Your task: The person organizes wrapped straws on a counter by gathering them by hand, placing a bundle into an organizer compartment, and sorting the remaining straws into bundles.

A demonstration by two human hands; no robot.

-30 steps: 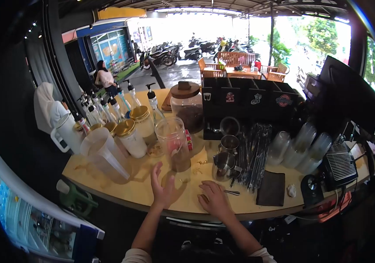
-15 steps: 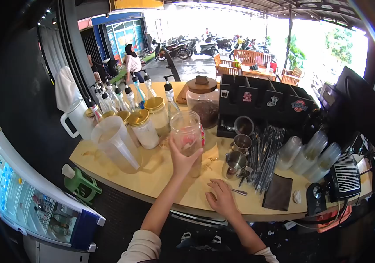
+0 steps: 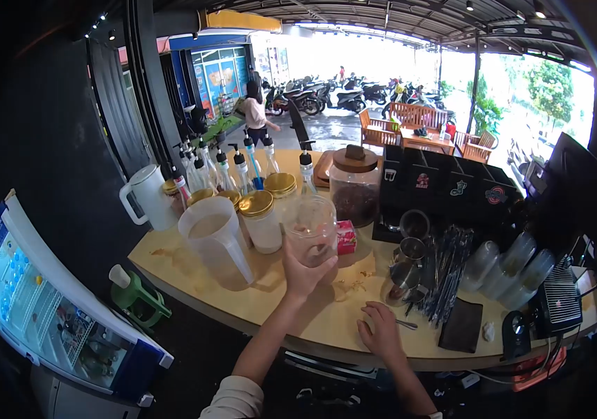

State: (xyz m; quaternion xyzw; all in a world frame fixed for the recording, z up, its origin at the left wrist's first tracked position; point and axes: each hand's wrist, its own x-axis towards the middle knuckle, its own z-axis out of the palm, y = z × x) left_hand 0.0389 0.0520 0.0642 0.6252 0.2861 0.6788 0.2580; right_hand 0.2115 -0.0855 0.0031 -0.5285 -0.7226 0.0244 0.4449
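Observation:
My left hand (image 3: 304,274) is wrapped round a clear, wide-mouthed jar (image 3: 312,220) above the counter. Its open mouth faces up and slightly toward me, and no contents can be made out through the wall. Just right of the jar lies a small pink-red box (image 3: 346,237). My right hand (image 3: 382,334) rests near the counter's front edge with fingers loosely apart and nothing in them. Close to its fingertips is a metal spoon (image 3: 406,324). Metal cups (image 3: 404,274) stand beyond it.
On the left are a translucent measuring jug (image 3: 211,234), gold-lidded jars (image 3: 263,227), pump bottles (image 3: 240,171) and a white pitcher (image 3: 150,199). Behind stands a wooden-lidded jar (image 3: 354,192). Wrapped straws (image 3: 448,269), plastic cups (image 3: 515,262) and a dark cloth (image 3: 460,325) lie right.
My view has tilted up and turned a little left. The jar stays in my left hand, and more of the pink-red box shows beside it. A person outside has walked on.

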